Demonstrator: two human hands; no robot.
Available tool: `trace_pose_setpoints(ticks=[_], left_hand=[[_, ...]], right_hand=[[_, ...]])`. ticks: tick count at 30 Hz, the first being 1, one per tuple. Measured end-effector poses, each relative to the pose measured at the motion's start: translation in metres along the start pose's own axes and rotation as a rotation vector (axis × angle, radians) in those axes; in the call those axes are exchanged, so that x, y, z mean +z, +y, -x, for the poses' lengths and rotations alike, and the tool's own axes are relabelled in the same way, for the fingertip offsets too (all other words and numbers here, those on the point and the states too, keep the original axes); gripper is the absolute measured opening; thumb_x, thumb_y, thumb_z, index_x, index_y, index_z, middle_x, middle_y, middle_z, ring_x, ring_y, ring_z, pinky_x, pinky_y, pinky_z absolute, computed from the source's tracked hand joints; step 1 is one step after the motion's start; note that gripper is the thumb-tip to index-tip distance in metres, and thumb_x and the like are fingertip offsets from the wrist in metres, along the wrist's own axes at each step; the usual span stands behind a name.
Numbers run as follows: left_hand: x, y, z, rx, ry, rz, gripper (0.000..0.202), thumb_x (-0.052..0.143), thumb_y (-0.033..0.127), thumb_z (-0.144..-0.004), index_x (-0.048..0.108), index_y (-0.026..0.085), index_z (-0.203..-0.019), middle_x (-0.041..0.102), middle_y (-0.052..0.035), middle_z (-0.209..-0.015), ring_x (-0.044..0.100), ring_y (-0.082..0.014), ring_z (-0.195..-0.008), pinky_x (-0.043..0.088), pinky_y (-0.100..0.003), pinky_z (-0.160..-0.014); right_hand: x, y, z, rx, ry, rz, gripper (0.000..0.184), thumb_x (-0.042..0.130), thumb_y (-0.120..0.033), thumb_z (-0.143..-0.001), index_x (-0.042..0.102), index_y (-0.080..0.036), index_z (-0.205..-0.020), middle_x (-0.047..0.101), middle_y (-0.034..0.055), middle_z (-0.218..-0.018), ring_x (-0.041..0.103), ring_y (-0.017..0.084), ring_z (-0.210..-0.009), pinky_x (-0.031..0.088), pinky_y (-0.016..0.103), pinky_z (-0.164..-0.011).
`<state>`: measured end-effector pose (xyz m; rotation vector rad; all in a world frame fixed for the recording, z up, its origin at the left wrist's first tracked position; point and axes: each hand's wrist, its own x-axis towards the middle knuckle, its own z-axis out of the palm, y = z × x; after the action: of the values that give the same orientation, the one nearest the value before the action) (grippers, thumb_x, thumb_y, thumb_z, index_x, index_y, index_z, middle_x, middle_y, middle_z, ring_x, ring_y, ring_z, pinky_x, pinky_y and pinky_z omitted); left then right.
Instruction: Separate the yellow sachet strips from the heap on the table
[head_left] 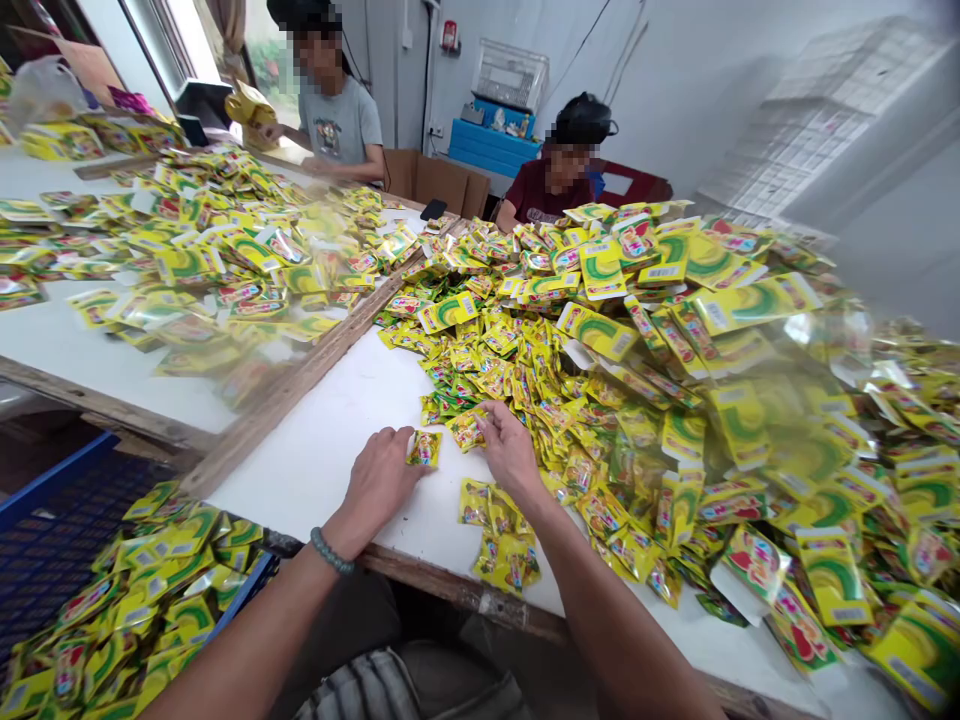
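My left hand point(381, 478) rests on the white table point(330, 440), its fingers closed on one small yellow sachet point(424, 449). My right hand point(508, 447) reaches into the edge of a large heap of small yellow sachets point(540, 380), its fingertips pinching one sachet point(467, 428). A small bunch of sachets point(499, 535) lies by the table's front edge under my right forearm. Bigger yellow-green packets point(720, 300) are piled over the right side of the heap.
A blue crate point(45, 490) at lower left holds yellow-green packets point(127, 610). A second table point(60, 340) on the left is covered with packets. Two other people sit at the far end. A wooden strip point(300, 380) divides the tables.
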<state>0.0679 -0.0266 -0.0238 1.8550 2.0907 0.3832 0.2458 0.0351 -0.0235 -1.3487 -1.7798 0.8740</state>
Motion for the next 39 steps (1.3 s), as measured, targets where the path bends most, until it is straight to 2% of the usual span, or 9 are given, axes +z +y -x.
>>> trace_pose_setpoints(ticks=[5,10,14,18,21,23,28,32,39], left_hand=[[-0.002,0.000,-0.001,-0.037,-0.055,-0.025,0.040,0.065,0.039,-0.079,0.061,0.016,-0.111,0.062,-0.0128,-0.101,0.060,-0.0303,-0.097,0.047,-0.036,-0.079],[-0.013,0.017,-0.024,0.093,0.137,0.012,0.036,0.057,0.036,-0.085,0.060,0.017,-0.116,0.062,-0.0122,-0.102,0.058,-0.0295,-0.099,0.046,-0.038,-0.084],[-0.012,0.031,-0.057,0.275,0.159,0.030,0.022,0.059,0.019,-0.080,0.068,0.020,-0.100,0.065,-0.0124,-0.110,0.055,-0.0296,-0.108,0.044,-0.037,-0.091],[-0.005,0.028,-0.074,0.237,0.187,0.094,0.025,0.043,0.017,-0.089,0.068,0.022,-0.089,0.071,-0.0088,-0.094,0.062,-0.0244,-0.095,0.045,-0.034,-0.085],[-0.004,0.020,-0.070,0.124,0.260,0.247,0.025,0.039,0.025,-0.091,0.064,0.021,-0.090,0.069,-0.0057,-0.080,0.063,-0.0218,-0.075,0.045,-0.032,-0.071],[-0.005,0.016,-0.062,0.049,0.262,0.543,0.018,0.049,0.034,-0.085,0.061,0.021,-0.084,0.065,-0.0020,-0.072,0.061,-0.0191,-0.067,0.045,-0.030,-0.065],[-0.008,0.022,-0.034,-0.107,0.034,1.208,0.032,0.074,0.044,-0.062,0.057,0.018,-0.071,0.060,0.0030,-0.065,0.057,-0.0131,-0.059,0.047,-0.027,-0.062],[-0.006,0.035,-0.014,-0.148,-0.100,1.384,0.033,0.079,0.040,-0.061,0.058,0.018,-0.074,0.058,0.0054,-0.059,0.052,-0.0098,-0.053,0.041,-0.022,-0.054],[-0.002,0.047,-0.006,-0.079,-0.139,1.437,0.046,0.089,0.031,-0.055,0.061,0.018,-0.090,0.071,0.0007,-0.079,0.063,-0.0132,-0.074,0.047,-0.024,-0.070]], right_hand=[[-0.018,0.004,0.015,-0.003,-0.127,0.192,0.020,0.055,-0.028,-0.087,0.062,-0.024,-0.105,0.058,-0.0036,-0.066,0.053,0.014,-0.055,0.040,0.024,-0.055],[-0.017,0.003,0.026,-0.067,-0.257,0.537,0.016,0.067,-0.024,-0.084,0.069,-0.023,-0.100,0.073,0.0063,-0.085,0.066,0.022,-0.077,0.042,0.028,-0.066],[-0.008,0.004,0.027,-0.075,-0.258,0.537,0.024,0.062,-0.013,-0.084,0.067,-0.022,-0.106,0.074,0.0080,-0.094,0.068,0.022,-0.084,0.044,0.028,-0.069],[-0.011,0.014,0.028,-0.097,-0.180,0.409,0.021,0.051,-0.012,-0.089,0.065,-0.020,-0.102,0.069,0.0079,-0.096,0.065,0.020,-0.088,0.047,0.028,-0.075],[-0.017,0.020,0.026,-0.009,-0.075,0.182,0.018,0.048,-0.020,-0.091,0.063,-0.021,-0.099,0.065,0.0039,-0.087,0.063,0.018,-0.077,0.049,0.029,-0.070],[-0.020,0.021,0.022,0.105,-0.048,-0.049,0.018,0.048,-0.030,-0.091,0.062,-0.022,-0.100,0.063,0.0013,-0.083,0.059,0.015,-0.063,0.049,0.027,-0.059],[-0.021,0.016,0.016,0.193,-0.060,-0.507,0.033,0.065,-0.041,-0.077,0.058,-0.021,-0.102,0.065,0.0030,-0.096,0.061,0.014,-0.070,0.050,0.025,-0.058],[-0.018,0.013,0.018,0.060,0.016,-0.421,0.030,0.067,-0.037,-0.073,0.061,-0.020,-0.098,0.067,0.0052,-0.101,0.062,0.020,-0.095,0.050,0.031,-0.082],[-0.022,0.010,0.021,-0.038,0.030,-0.269,0.019,0.060,-0.032,-0.079,0.064,-0.020,-0.093,0.068,0.0021,-0.091,0.061,0.018,-0.083,0.046,0.029,-0.077]])
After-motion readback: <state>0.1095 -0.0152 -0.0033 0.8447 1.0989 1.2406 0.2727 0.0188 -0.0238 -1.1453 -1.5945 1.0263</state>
